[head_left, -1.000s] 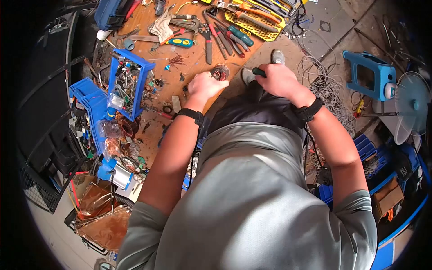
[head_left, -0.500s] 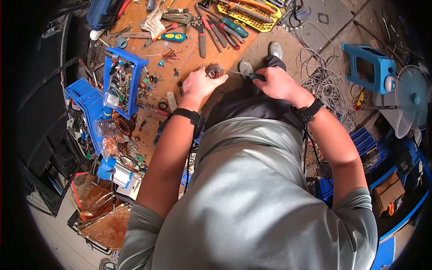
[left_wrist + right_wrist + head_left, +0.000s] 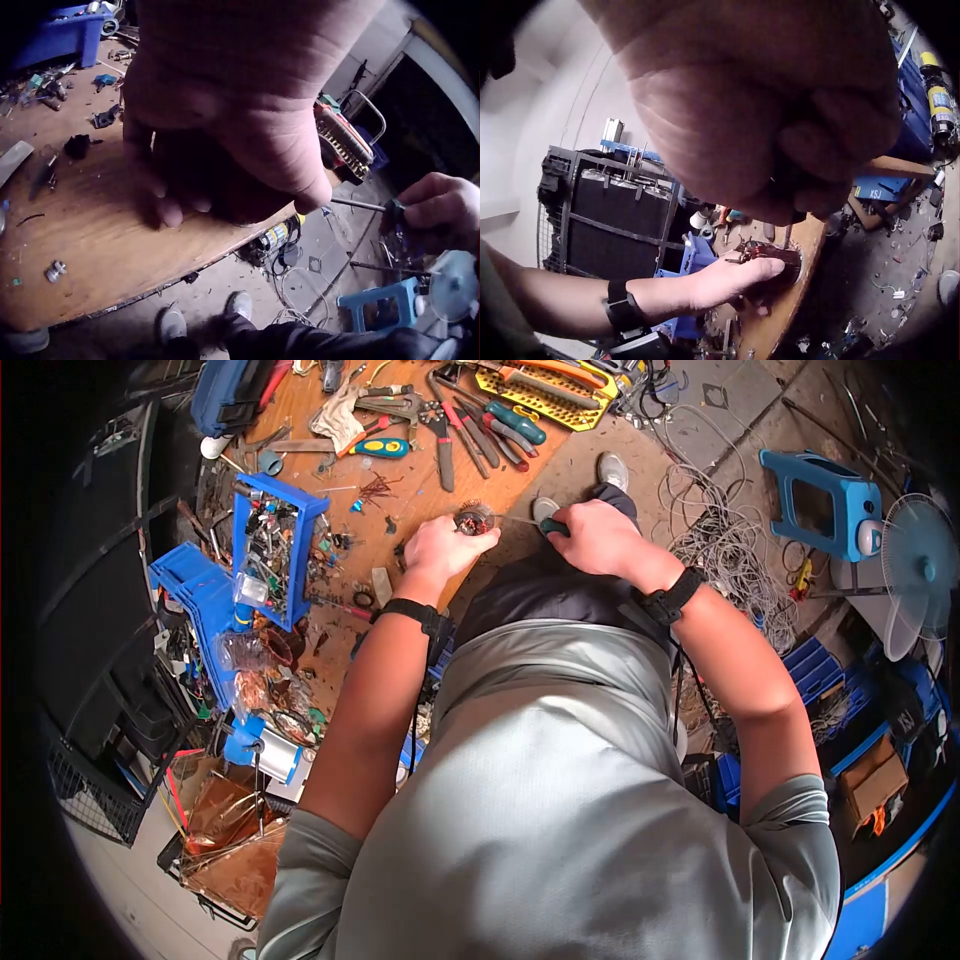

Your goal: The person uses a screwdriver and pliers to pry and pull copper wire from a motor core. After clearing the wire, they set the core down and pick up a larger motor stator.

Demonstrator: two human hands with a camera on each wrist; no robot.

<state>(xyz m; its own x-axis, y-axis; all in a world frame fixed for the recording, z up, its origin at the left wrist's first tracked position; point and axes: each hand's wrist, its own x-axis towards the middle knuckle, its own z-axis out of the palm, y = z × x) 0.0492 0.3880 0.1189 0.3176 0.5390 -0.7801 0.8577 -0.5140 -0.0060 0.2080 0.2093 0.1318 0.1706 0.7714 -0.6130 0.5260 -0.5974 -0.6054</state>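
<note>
In the head view the left hand (image 3: 440, 552) grips a round part with copper windings (image 3: 473, 520) at the table edge; the right wrist view shows its fingers and thumb around the dark red wound part (image 3: 784, 264). The right hand (image 3: 603, 538) is curled round the green handle (image 3: 553, 526) of a screwdriver. Its thin metal shaft (image 3: 358, 204) reaches toward the wound part in the left wrist view; the left hand hides where the tip lies.
Pliers and cutters (image 3: 444, 450), a yellow tool tray (image 3: 545, 400) and a blue bin of scraps (image 3: 305, 550) stand on the wooden table (image 3: 400, 500). Tangled cable (image 3: 730, 560) and a blue stool (image 3: 825, 505) are on the floor to the right.
Over the last second both hands shift slightly left in the head view. The screwdriver shaft came into sight between them, and the right hand has since moved a little nearer the wound part.
</note>
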